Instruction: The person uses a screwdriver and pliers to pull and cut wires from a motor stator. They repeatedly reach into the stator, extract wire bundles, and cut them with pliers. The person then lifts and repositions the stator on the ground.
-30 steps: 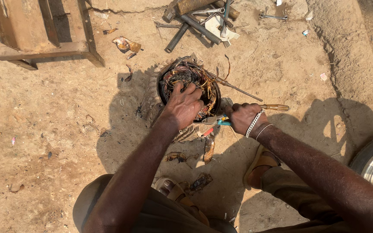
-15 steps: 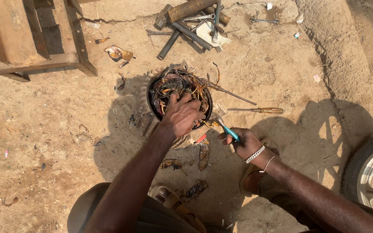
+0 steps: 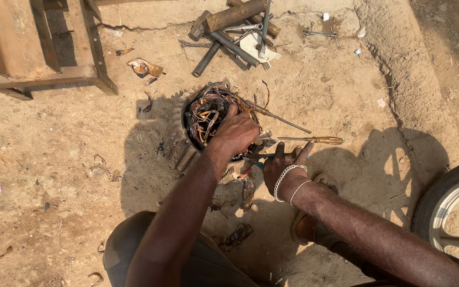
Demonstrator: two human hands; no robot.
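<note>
The left hand (image 3: 236, 134) is closed on tangled copper windings in the round dark metal motor stator (image 3: 208, 119) on the sandy ground. The right hand (image 3: 284, 165), fingers spread, presses on pliers just beside it, near a yellow-handled screwdriver (image 3: 314, 140).

Our left hand (image 3: 236, 134) rests on the rim of the motor housing (image 3: 179, 146), over the wire windings (image 3: 208, 109) packed inside it. Our right hand (image 3: 282, 166) sits just to its right and nearer to us, on the ground beside the housing. A screwdriver (image 3: 314, 140) lies just beyond the right hand, and a thin rod (image 3: 285, 120) lies beyond that. Farther ahead of both hands is a pile of tools (image 3: 237, 32). A wooden frame (image 3: 33, 45) stands far left of the left hand, and a wheel (image 3: 452, 212) stands right of the right arm.
</note>
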